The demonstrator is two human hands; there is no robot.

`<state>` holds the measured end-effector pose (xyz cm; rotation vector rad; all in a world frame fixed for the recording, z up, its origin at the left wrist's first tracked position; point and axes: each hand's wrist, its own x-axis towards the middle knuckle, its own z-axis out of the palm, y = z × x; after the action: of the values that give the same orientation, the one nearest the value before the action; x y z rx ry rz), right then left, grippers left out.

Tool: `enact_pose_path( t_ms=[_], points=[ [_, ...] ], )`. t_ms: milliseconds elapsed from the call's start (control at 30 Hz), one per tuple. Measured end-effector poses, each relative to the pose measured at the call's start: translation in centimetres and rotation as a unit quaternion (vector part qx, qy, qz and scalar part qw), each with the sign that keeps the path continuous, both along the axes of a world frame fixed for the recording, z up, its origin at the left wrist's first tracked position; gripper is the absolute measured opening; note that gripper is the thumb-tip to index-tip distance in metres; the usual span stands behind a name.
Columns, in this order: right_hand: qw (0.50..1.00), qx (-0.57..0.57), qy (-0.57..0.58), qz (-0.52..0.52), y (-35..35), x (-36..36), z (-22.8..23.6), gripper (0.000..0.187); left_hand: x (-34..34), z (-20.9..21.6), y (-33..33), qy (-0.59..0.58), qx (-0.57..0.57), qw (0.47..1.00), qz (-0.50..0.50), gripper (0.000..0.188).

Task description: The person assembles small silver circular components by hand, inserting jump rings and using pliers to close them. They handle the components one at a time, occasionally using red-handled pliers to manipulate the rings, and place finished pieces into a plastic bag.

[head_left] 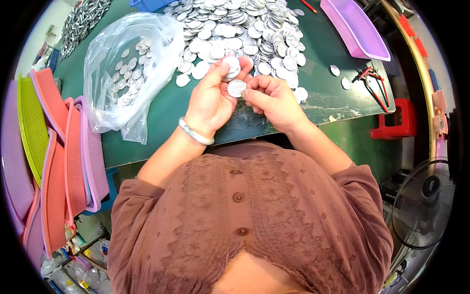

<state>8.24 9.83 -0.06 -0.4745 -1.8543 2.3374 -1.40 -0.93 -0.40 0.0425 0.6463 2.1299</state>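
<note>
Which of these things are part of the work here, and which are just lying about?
Seemingly in use:
left hand, holding silver discs
right hand, pinching one disc
heap of discs
clear bag with silver pieces inside

Apparently just lying about:
red-handled pliers
purple basket
red stool
fan

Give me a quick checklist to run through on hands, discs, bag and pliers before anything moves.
1. Right grip pinches a silver disc between thumb and finger: ok.
2. Left grip holds further discs at the thumb and fingers: ok.
3. Underside of the pinched disc inspected: cannot tell, it is hidden.
4. Loose discs all gathered in the pile: not ok, two lie apart toward the pliers.
5. Red-handled pliers away from both hands: ok, near the table's right corner.
6. Clear plastic bag holding discs: ok.
</note>
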Motion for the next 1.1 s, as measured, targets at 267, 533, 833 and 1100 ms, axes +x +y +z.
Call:
enact_pose_path(
  t_ms=[267,533,833,1100],
  points=[
    [0.994,-0.100,0.030,-0.042,0.8,-0.5,0.5,0.008,-1.5,-0.4,-3.0,0.059,-0.049,0.997,-0.032,0.025],
    [0.993,-0.092,0.056,-0.047,-0.9,-0.2,0.4,0.009,0.8,1.5,-2.3,0.186,-0.206,0.961,-0.011,0.007],
    [0.998,-0.030,0.052,-0.015,-0.8,0.7,1.3,0.013,1.5,2.9,-3.6,0.245,-0.262,0.933,-0.018,0.006],
    [0.987,0.078,0.138,-0.036,-2.1,1.9,1.5,0.008,3.0,3.2,-4.7,0.310,-0.241,0.920,0.004,0.006]
  ],
)
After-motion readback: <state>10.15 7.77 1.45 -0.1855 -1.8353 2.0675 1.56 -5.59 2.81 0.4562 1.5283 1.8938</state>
